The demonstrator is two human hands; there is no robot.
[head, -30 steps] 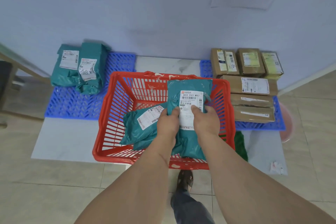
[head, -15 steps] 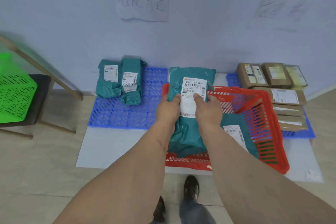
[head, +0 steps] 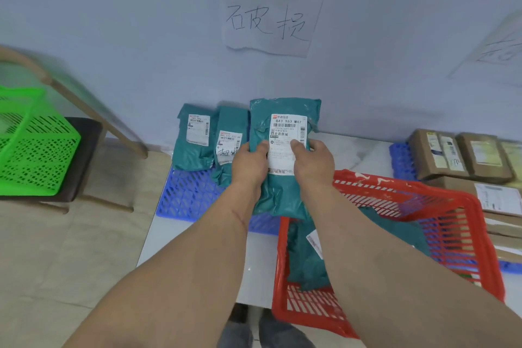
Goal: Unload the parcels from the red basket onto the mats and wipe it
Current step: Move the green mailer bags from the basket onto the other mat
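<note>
My left hand (head: 250, 162) and my right hand (head: 312, 159) both grip a teal parcel (head: 284, 189) with a white label, held upright over the left blue mat (head: 192, 195). Two more teal parcels (head: 193, 141) (head: 228, 147) lie on that mat against the wall. The red basket (head: 463, 223) stands on the floor to the right, below my right arm. Another teal parcel (head: 308, 260) lies inside it, partly hidden by my arm.
Cardboard boxes (head: 457, 155) are stacked on a second blue mat (head: 401, 161) at the right. A green basket (head: 34, 144) sits on a dark chair (head: 84, 155) at the left. A handwritten paper sign (head: 268, 22) hangs on the wall. My shoes (head: 268, 330) show at the bottom.
Both hands lifted the teal parcel out of the red basket and carried it left over the left blue mat. The view swung left with them.
</note>
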